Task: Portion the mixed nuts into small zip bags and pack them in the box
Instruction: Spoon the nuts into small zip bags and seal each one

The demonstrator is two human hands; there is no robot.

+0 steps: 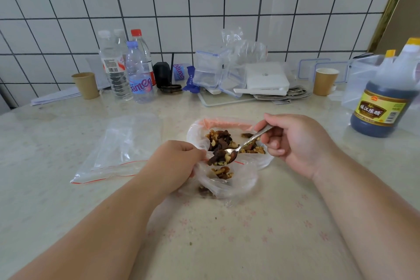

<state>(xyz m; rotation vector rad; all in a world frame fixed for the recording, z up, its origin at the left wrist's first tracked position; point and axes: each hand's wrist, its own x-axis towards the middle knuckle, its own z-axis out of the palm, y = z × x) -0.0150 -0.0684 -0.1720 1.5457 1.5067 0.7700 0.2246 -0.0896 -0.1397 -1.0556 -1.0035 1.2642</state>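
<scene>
A large clear bag [197, 134] with a pink strip lies open on the table, with mixed nuts [219, 140] heaped in it. In front of it my left hand [175, 163] pinches the rim of a small zip bag [236, 183] and holds its mouth open; some nuts lie inside. My right hand [295, 141] grips a metal spoon [247, 142] by the handle. The spoon's bowl, loaded with nuts, hovers over the small bag's mouth. Empty zip bags [116, 150] with red seals lie flat to the left.
Along the tiled wall stand water bottles [138, 75], two paper cups [86, 85], clear lidded plastic boxes [211, 70] and a white box [267, 77]. A dark vinegar bottle [384, 100] stands at the right. The floral tablecloth [227, 234] stretches toward me.
</scene>
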